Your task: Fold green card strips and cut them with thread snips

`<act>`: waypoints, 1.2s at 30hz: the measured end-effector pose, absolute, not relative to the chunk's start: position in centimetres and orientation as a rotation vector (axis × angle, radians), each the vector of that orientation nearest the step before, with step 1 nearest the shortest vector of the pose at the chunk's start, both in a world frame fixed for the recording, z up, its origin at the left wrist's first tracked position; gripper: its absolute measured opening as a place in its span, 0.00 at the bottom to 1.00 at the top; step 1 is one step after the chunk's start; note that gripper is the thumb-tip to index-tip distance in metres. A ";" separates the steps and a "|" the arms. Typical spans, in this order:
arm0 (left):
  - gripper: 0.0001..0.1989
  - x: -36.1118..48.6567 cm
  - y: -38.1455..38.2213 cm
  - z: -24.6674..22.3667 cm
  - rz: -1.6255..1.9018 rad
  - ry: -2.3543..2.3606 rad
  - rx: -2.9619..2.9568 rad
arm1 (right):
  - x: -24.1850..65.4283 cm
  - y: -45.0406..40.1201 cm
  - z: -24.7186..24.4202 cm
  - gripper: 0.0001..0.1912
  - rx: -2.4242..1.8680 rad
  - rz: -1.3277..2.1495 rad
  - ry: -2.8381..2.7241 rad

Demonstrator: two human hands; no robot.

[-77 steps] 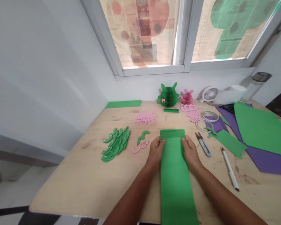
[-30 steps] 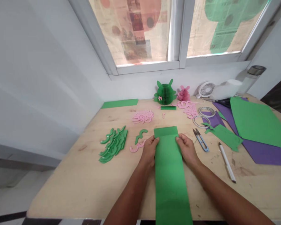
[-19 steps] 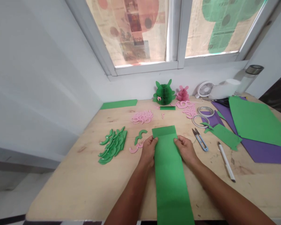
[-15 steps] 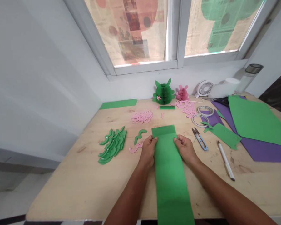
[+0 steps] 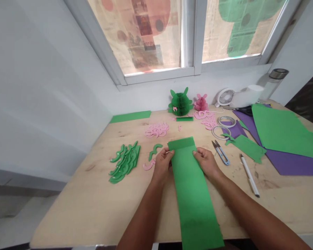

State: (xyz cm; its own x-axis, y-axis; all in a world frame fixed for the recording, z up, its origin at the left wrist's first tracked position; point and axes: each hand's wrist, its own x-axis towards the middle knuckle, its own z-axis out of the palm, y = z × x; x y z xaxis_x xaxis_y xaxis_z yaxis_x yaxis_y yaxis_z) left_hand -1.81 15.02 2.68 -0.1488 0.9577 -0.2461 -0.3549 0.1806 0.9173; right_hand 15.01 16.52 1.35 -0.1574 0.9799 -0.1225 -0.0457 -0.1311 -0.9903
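A long strip of green paper (image 5: 193, 187) lies lengthwise before me, its far end creased into a folded band and its near end reaching past the table's front edge. My left hand (image 5: 162, 162) pinches the strip's left side just below that crease. On the opposite side, my right hand (image 5: 205, 160) grips the right edge between thumb and fingers. Beside my left hand are a wavy green paper piece (image 5: 154, 150) and a pink one (image 5: 148, 164), partly covered by the hand. Blue thread snips (image 5: 222, 153) rest to the right of my right hand.
Left of my hands is a pile of green cutouts (image 5: 125, 162); pink cutouts (image 5: 157, 130) lie behind. A green paper figure (image 5: 180, 103) and a pink one (image 5: 201, 102) stand by the wall. At right are a pen (image 5: 249, 176), tape rolls (image 5: 226, 121) and green sheets (image 5: 284, 130).
The near end of the green strip has swung slightly right and up, so its bottom edge now shows. Both hands keep their hold. The whole view has shifted a little.
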 end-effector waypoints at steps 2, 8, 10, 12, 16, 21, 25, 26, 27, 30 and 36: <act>0.20 -2.0 15.0 3.0 1.322 1.188 0.733 | 15.2 16.7 1.5 0.17 -1.177 1.449 -1.235; 0.31 -3.3 15.0 4.5 1.418 1.359 0.994 | 15.7 17.2 2.4 0.18 -1.144 1.426 -1.349; 0.32 -4.1 15.0 5.8 1.403 1.433 1.171 | 15.8 17.2 2.9 0.18 -1.130 1.409 -1.412; 0.32 -4.9 15.1 7.5 1.328 1.437 1.321 | 15.9 17.1 3.5 0.17 -1.115 1.384 -1.491; 0.32 -5.8 15.4 10.9 1.104 1.350 1.449 | 15.8 16.9 4.9 0.15 -1.082 1.311 -1.681; 0.30 -6.1 15.8 12.7 0.888 1.280 1.484 | 15.4 16.7 7.4 0.12 -1.031 1.196 -1.962; 0.24 -6.3 15.5 12.2 0.755 1.244 1.416 | 14.9 16.7 8.7 0.11 -0.987 1.112 -2.168; 0.22 -6.3 15.2 12.0 0.744 1.236 1.389 | 14.7 16.8 8.9 0.11 -0.976 1.094 -2.207; 0.20 -6.3 14.9 11.7 0.735 1.225 1.363 | 14.5 16.9 9.0 0.12 -0.964 1.079 -2.241; 0.13 -6.4 14.0 10.7 0.721 1.187 1.296 | 14.0 17.1 9.1 0.12 -0.928 1.069 -2.331; 0.10 -6.8 12.6 9.1 0.762 1.144 1.189 | 13.2 17.7 9.0 0.11 -0.848 1.135 -2.474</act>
State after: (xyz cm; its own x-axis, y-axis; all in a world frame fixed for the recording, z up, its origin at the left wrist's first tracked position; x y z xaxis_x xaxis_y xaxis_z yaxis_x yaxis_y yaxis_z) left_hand -6.84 12.61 9.08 0.2884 0.9189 -0.2690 0.1053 0.2488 0.9628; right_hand 13.23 17.70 8.97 -0.7849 0.6194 0.0172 0.3910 0.5166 -0.7617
